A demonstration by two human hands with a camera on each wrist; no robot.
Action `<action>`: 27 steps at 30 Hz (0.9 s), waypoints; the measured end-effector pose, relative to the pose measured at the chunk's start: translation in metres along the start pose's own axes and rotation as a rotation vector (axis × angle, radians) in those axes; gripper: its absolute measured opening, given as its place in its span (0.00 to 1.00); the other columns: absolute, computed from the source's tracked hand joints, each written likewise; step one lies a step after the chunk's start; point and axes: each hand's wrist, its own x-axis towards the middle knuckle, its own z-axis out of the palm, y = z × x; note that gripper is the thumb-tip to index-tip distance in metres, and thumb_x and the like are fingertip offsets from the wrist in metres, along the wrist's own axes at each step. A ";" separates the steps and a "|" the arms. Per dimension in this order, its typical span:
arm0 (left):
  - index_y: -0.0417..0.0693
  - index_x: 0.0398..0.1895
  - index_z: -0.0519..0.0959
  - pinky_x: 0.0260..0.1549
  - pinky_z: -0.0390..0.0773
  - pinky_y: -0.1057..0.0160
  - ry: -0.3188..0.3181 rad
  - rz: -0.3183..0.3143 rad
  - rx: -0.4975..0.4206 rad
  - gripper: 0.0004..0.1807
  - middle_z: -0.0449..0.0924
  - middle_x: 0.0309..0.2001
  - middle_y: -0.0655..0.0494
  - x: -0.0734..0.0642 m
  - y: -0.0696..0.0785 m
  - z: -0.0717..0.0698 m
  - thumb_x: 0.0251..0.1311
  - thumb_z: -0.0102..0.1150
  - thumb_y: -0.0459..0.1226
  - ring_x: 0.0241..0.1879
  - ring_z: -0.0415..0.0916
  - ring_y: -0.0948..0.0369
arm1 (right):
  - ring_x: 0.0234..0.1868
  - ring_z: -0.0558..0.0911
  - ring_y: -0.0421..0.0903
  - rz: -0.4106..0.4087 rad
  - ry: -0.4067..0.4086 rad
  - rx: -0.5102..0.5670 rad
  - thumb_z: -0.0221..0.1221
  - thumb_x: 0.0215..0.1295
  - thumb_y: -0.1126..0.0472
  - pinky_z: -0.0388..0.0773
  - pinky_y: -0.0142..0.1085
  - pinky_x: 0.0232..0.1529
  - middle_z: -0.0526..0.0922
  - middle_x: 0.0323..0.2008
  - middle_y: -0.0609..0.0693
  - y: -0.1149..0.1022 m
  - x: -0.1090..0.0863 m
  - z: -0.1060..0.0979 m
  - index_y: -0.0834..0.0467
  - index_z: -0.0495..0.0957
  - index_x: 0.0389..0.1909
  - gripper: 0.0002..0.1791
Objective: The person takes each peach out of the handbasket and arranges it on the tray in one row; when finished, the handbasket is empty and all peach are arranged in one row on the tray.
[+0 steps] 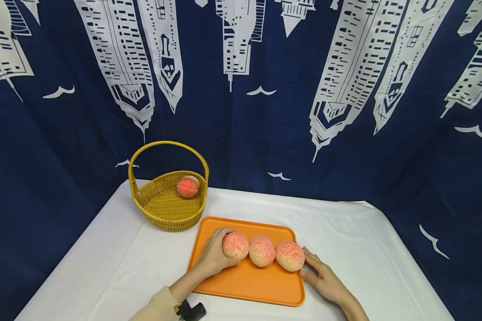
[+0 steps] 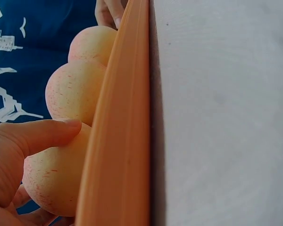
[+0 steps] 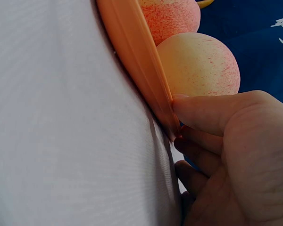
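Observation:
On the orange tray [image 1: 249, 287], three round pink-and-cream peaches stand side by side in a row. My left hand [image 1: 217, 254] holds the left peach [image 1: 235, 245], its thumb on the near side and its fingers around the far side. The middle peach [image 1: 261, 251] sits between the other two. Beside the right peach [image 1: 290, 256] is my right hand [image 1: 323, 278], fingers loosely bent at the tray's right edge. In the right wrist view its thumb touches the tray rim [image 3: 137, 56] close to that peach [image 3: 203, 66].
A yellow woven basket [image 1: 174, 223] with a tall handle stands behind the tray's left end. One creased peach [image 1: 188, 186] lies inside it. White cloth [image 1: 92, 267] covers the table, and a dark blue curtain [image 1: 249, 142] with white building prints hangs behind.

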 end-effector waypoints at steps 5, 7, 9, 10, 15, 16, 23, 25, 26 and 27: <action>0.46 0.57 0.72 0.53 0.74 0.42 0.004 0.013 0.002 0.41 0.74 0.54 0.48 0.001 -0.002 0.001 0.33 0.81 0.35 0.55 0.74 0.47 | 0.73 0.51 0.65 0.006 -0.001 -0.004 0.60 0.66 0.53 0.39 0.06 0.58 0.58 0.73 0.65 0.000 0.000 -0.001 0.66 0.67 0.67 0.33; 0.46 0.57 0.73 0.53 0.74 0.42 0.005 0.018 0.000 0.41 0.74 0.53 0.48 0.001 -0.002 0.001 0.33 0.81 0.35 0.55 0.74 0.47 | 0.74 0.51 0.65 0.005 -0.002 0.001 0.60 0.66 0.53 0.39 0.06 0.58 0.58 0.73 0.66 0.001 0.000 -0.001 0.66 0.67 0.67 0.33; 0.45 0.57 0.72 0.53 0.74 0.42 0.004 0.022 -0.005 0.41 0.74 0.54 0.48 0.001 -0.003 0.001 0.33 0.81 0.36 0.55 0.74 0.47 | 0.74 0.50 0.66 0.005 -0.004 0.009 0.60 0.66 0.53 0.38 0.06 0.58 0.57 0.73 0.66 0.001 0.000 0.000 0.66 0.67 0.67 0.33; 0.45 0.58 0.72 0.53 0.74 0.43 0.003 0.022 -0.008 0.42 0.74 0.54 0.48 0.001 -0.003 0.000 0.33 0.82 0.37 0.55 0.74 0.48 | 0.74 0.50 0.66 0.004 -0.004 0.010 0.60 0.66 0.53 0.38 0.06 0.58 0.57 0.73 0.66 0.001 0.000 0.000 0.66 0.67 0.68 0.33; 0.43 0.62 0.70 0.53 0.75 0.46 0.011 0.024 -0.079 0.45 0.73 0.55 0.45 0.004 -0.004 -0.009 0.36 0.81 0.41 0.55 0.72 0.49 | 0.73 0.50 0.67 -0.003 -0.003 0.008 0.60 0.66 0.54 0.38 0.06 0.58 0.57 0.73 0.66 0.000 0.000 0.000 0.67 0.67 0.67 0.33; 0.43 0.62 0.70 0.53 0.75 0.47 0.019 0.023 -0.102 0.45 0.73 0.55 0.44 0.005 -0.003 -0.012 0.37 0.81 0.41 0.55 0.72 0.49 | 0.74 0.51 0.67 -0.003 -0.002 0.006 0.60 0.66 0.54 0.38 0.06 0.58 0.57 0.72 0.66 0.000 0.001 0.000 0.67 0.67 0.67 0.33; 0.40 0.63 0.69 0.56 0.75 0.45 0.161 -0.012 -0.199 0.40 0.72 0.59 0.43 0.023 -0.001 -0.057 0.44 0.78 0.37 0.58 0.70 0.46 | 0.74 0.50 0.66 0.028 -0.009 0.017 0.60 0.66 0.54 0.38 0.06 0.57 0.56 0.73 0.66 -0.002 0.000 0.000 0.67 0.66 0.68 0.34; 0.38 0.62 0.69 0.57 0.74 0.44 0.221 -0.025 -0.206 0.39 0.72 0.60 0.42 0.033 -0.002 -0.075 0.47 0.76 0.36 0.60 0.69 0.44 | 0.74 0.50 0.66 0.030 -0.009 0.015 0.60 0.66 0.54 0.38 0.06 0.57 0.56 0.73 0.66 -0.002 0.000 0.000 0.67 0.66 0.68 0.34; 0.37 0.63 0.68 0.57 0.74 0.44 0.246 -0.037 -0.203 0.38 0.71 0.61 0.41 0.039 -0.003 -0.085 0.48 0.74 0.36 0.60 0.69 0.44 | 0.74 0.50 0.66 0.028 -0.008 0.011 0.60 0.66 0.54 0.38 0.06 0.57 0.56 0.73 0.66 -0.002 0.000 0.000 0.67 0.66 0.68 0.33; 0.37 0.63 0.67 0.58 0.73 0.44 0.272 -0.055 -0.204 0.37 0.70 0.61 0.40 0.044 -0.005 -0.094 0.50 0.73 0.36 0.61 0.68 0.43 | 0.74 0.50 0.66 0.027 -0.007 0.010 0.60 0.66 0.54 0.38 0.06 0.57 0.57 0.73 0.66 -0.002 0.000 -0.001 0.67 0.66 0.68 0.33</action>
